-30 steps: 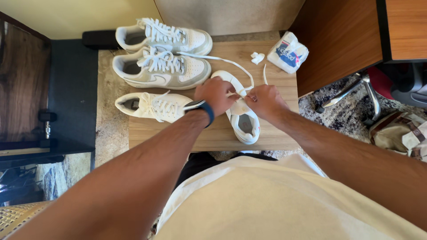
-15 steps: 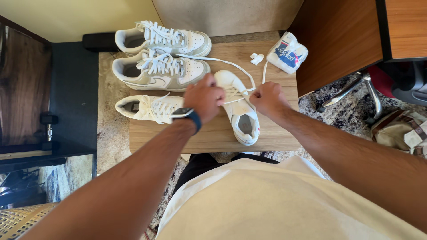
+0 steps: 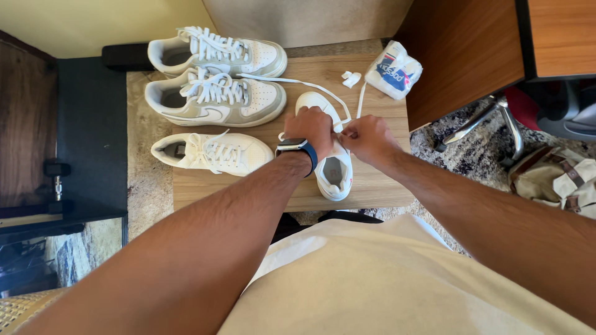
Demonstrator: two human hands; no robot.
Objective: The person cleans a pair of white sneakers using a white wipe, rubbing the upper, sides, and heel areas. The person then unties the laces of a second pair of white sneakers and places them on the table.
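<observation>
Both hands' fingers, left hand (image 3: 316, 127) and right hand (image 3: 367, 138), pinched on flat white lace (image 3: 323, 89) over smooth leather sneaker (image 3: 332, 167).

Warm daylight lit the scene brightly and sharply, shadows stayed soft, and the wide lens stretched the frame's edges.

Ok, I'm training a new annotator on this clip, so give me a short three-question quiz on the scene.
1. True or false: both hands are at the same shoe.
2. How many shoes are on the table?
3. What lies at the table's far right corner: A) a packet, B) a brush, C) a sock?

Key:
1. True: left hand and right hand on the shoe, at its lace.
2. Four, on the table.
3. A, packet.
</observation>
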